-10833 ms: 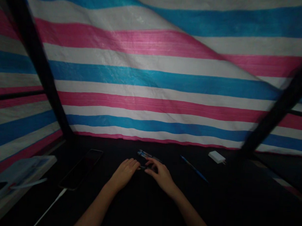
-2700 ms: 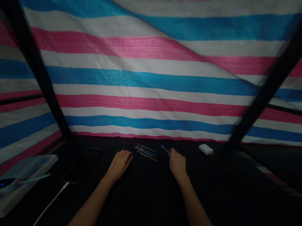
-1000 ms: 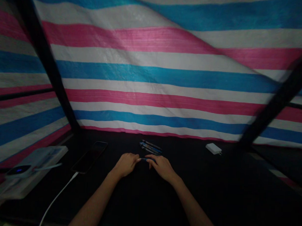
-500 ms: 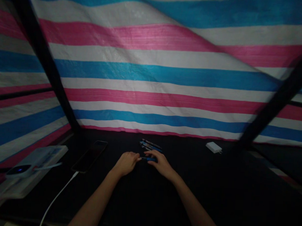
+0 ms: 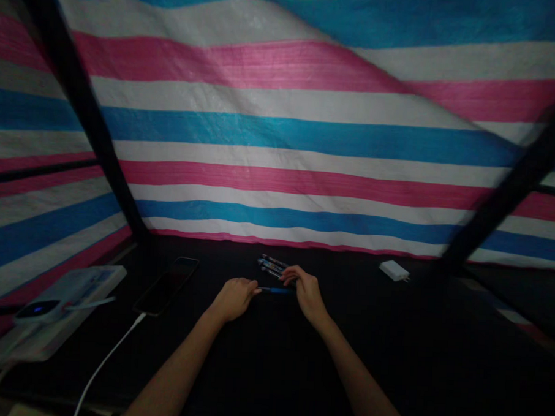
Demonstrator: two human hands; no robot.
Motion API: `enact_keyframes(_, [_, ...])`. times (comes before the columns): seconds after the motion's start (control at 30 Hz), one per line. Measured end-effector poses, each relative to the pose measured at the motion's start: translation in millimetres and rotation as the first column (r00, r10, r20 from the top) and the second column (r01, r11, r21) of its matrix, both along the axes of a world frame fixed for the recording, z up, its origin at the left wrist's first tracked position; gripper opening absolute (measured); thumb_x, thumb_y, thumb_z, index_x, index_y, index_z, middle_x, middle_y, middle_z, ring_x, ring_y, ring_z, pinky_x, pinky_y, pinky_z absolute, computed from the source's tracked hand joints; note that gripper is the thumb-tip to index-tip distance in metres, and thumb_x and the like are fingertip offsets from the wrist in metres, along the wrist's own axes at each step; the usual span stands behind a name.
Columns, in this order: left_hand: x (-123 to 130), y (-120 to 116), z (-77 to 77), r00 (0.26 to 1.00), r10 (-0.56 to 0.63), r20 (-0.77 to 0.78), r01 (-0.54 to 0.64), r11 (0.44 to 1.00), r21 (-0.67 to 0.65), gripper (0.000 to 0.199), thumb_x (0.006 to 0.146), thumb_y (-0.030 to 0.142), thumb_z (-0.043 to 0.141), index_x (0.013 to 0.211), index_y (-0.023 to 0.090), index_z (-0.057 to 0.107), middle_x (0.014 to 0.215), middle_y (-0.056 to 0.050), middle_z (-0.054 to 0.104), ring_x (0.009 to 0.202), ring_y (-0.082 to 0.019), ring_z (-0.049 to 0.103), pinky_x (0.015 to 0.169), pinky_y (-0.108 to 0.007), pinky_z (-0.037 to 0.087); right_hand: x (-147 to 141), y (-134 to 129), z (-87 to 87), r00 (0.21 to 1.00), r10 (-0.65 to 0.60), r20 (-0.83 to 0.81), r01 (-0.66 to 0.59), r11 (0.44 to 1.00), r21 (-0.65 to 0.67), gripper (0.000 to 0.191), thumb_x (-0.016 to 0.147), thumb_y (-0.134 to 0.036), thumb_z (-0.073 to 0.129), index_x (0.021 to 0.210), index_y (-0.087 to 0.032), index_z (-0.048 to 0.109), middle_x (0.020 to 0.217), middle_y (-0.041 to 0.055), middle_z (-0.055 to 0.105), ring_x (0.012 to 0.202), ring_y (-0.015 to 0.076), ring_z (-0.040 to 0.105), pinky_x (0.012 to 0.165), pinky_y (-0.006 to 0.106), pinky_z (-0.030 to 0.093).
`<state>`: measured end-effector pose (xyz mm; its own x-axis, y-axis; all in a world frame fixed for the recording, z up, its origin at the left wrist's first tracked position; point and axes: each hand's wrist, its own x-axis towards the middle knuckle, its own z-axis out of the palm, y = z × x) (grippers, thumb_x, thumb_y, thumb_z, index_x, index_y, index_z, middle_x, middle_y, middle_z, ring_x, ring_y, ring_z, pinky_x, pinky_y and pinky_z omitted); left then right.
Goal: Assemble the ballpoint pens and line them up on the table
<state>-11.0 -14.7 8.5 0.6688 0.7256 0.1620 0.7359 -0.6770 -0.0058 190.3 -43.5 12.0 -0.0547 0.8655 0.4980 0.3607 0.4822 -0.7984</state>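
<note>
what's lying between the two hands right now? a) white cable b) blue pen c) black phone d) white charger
b, the blue pen lies on the dark surface between the left hand and the right hand.

Left hand (image 5: 234,299) rests on the black work surface (image 5: 354,352), fingertips at the left end of a slim blue pen (image 5: 277,290) lying crosswise. Right hand (image 5: 305,293) sits over the pen's right end; contact unclear. A small bunch of slim blue-and-dark pens (image 5: 270,266) lies just behind, touching the right fingers (image 5: 290,273). Left: black glass smartphone (image 5: 166,286), white cable (image 5: 108,360) nearby, and a dark device with a blue LED (image 5: 36,310) on a white flat box (image 5: 55,339). Right: small white plug charger (image 5: 393,271). Behind: pink, white and blue striped tarp (image 5: 281,131).
</note>
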Motion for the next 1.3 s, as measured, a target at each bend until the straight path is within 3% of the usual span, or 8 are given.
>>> enact_keyframes(0.13, [0.2,-0.8,-0.1,1.000,0.011,-0.006,-0.011,1.000,-0.001,0.024,0.091,0.028,0.030,0.085,0.018,0.051,0.077,-0.004,0.058,0.072,-0.017,0.055,0.066,-0.027,0.039,-3.0,1.0,-1.9,0.999,0.006,0.035,-0.005,0.999,-0.035,0.035,0.065,-0.004,0.029,0.085,-0.017,0.054,0.080,0.0029,0.062,0.077,0.0135,0.059,0.078,0.032,0.045])
enact_keyframes(0.33, [0.5,-1.6,1.3,1.000,0.001,-0.010,-0.001,1.000,0.007,0.025,0.091,0.028,0.029,0.085,0.018,0.051,0.076,-0.004,0.058,0.072,-0.018,0.055,0.065,-0.027,0.039,-6.2,0.3,-2.6,0.998,0.050,0.043,-0.050,0.999,-0.021,0.030,0.075,-0.011,0.029,0.093,-0.017,0.051,0.087,0.0047,0.061,0.076,0.0136,0.060,0.077,0.032,0.046])
enact_keyframes(0.53, [0.4,-1.1,0.9,1.000,0.002,-0.009,-0.002,1.000,0.005,0.026,0.092,0.028,0.028,0.084,0.017,0.051,0.075,-0.004,0.058,0.071,-0.017,0.055,0.065,-0.027,0.038,-6.4,0.1,-2.5,0.996,0.053,0.069,-0.055,0.998,0.030,0.036,0.079,-0.015,0.030,0.111,-0.019,0.045,0.110,0.0075,0.054,0.091,0.0152,0.055,0.083,0.034,0.043])
enact_keyframes(0.77, [-0.8,-0.3,-0.2,1.000,-0.022,0.010,0.022,1.000,0.017,0.026,0.092,0.028,0.028,0.083,0.018,0.050,0.076,-0.004,0.059,0.072,-0.018,0.056,0.065,-0.028,0.039,-6.8,0.2,-6.0,0.994,0.107,0.024,-0.107,0.994,0.030,0.032,0.086,-0.019,0.026,0.112,-0.021,0.044,0.111,0.0076,0.053,0.090,0.0145,0.056,0.084,0.034,0.044])
enact_keyframes(1.03, [-0.4,-0.5,1.0,1.000,-0.009,-0.015,0.009,1.000,0.002,0.027,0.092,0.029,0.028,0.083,0.017,0.051,0.077,-0.005,0.059,0.072,-0.018,0.056,0.064,-0.028,0.039,-6.0,1.6,-9.0,0.983,0.183,0.030,-0.183,0.983,0.017,0.038,0.073,-0.007,0.030,0.104,-0.018,0.049,0.101,0.0068,0.059,0.091,0.0154,0.057,0.085,0.036,0.044])
enact_keyframes(1.17, [-0.2,-1.4,1.8,1.000,-0.017,0.000,0.017,1.000,0.018,0.026,0.092,0.029,0.029,0.084,0.017,0.051,0.076,-0.004,0.059,0.072,-0.018,0.056,0.064,-0.027,0.039,-6.6,-1.0,-6.1,0.986,0.124,0.113,-0.124,0.992,-0.006,0.045,0.068,-0.002,0.031,0.104,-0.018,0.051,0.105,0.0058,0.059,0.094,0.0155,0.056,0.089,0.036,0.041])
enact_keyframes(1.3, [-0.1,-2.8,3.5,0.999,-0.036,0.009,0.036,0.999,0.038,0.025,0.091,0.028,0.030,0.083,0.017,0.051,0.077,-0.004,0.059,0.073,-0.018,0.055,0.065,-0.028,0.038,-8.1,-5.7,0.4,0.953,0.010,0.303,0.012,0.997,-0.071,0.029,0.079,-0.016,0.039,0.099,-0.021,0.059,0.101,0.0038,0.062,0.094,0.0176,0.056,0.086,0.033,0.040])
